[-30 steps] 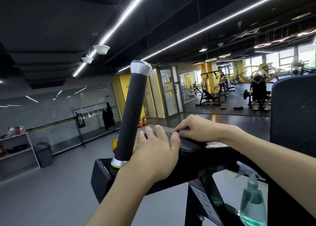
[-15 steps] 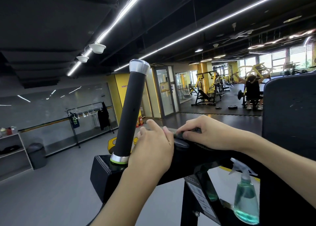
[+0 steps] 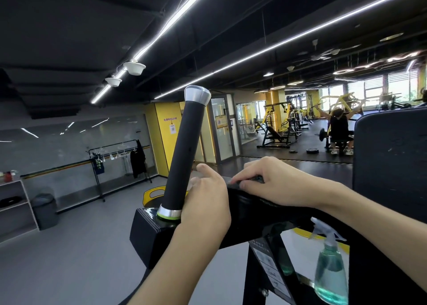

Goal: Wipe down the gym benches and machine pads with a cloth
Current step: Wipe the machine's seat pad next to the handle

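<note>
1. A single view, from a wide-angle camera on the person's head, facing forward and slightly down.
2. It is near: the upright black handle [image 3: 184, 152] stands mid-frame, the left hand [image 3: 205, 207] just right of it, the right hand [image 3: 275, 184] further right.
3. Behind the handle the gym floor [image 3: 80, 247] recedes; above it, ceiling light strips [image 3: 288, 36] bow with the lens.

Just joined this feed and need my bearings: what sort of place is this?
Almost certainly a commercial gym: yellow-framed weight machines stand at the back, a person trains on one, and weight plates lie beside it.
</note>
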